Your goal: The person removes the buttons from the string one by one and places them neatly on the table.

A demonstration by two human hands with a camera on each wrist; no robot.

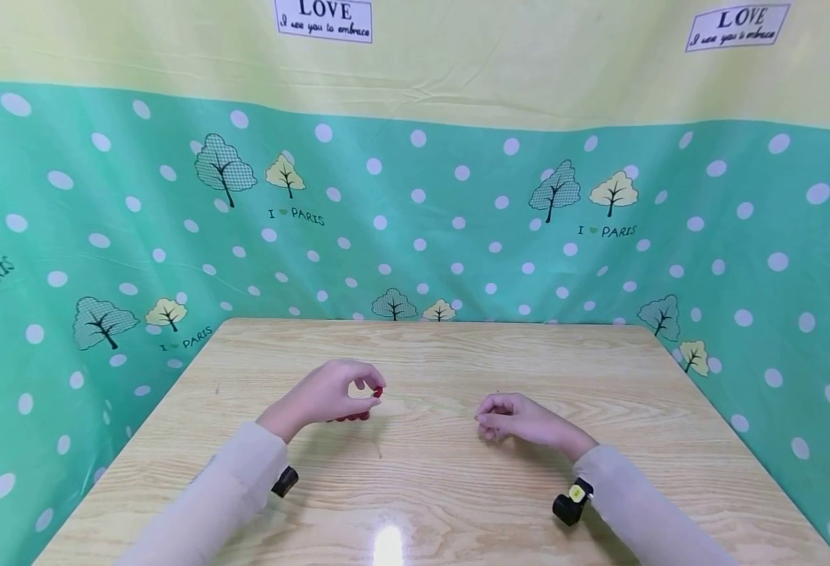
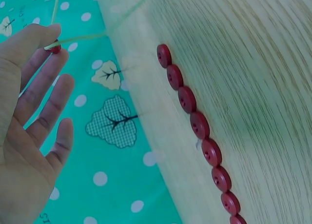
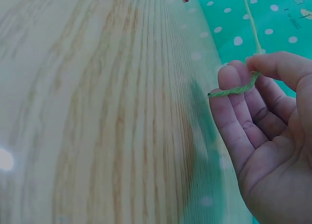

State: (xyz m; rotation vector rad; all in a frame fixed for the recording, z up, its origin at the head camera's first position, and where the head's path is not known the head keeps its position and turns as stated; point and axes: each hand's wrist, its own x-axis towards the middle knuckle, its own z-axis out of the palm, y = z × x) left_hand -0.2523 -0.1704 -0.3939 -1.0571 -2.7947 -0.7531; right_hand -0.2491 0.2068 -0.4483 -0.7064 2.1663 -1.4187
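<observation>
My left hand (image 1: 326, 393) is raised above the left half of the table, thumb and index finger pinching a small red button (image 2: 56, 49). A light green cord (image 2: 83, 37) passes at that button and runs off past the fingertips; most of the button is hidden by them. Close by on the table, several red buttons (image 2: 199, 125) lie in a line, partly covered by the hand in the head view. On the right side, my right hand (image 1: 517, 418) pinches the green cord (image 3: 236, 90) between thumb and fingers, its short twisted end lying across the fingertips.
The wooden table (image 1: 443, 487) carries a bright light reflection near its front edge. A green and yellow dotted cloth (image 1: 443, 212) hangs behind and along both sides. Small black cameras (image 1: 571, 505) are worn at both wrists.
</observation>
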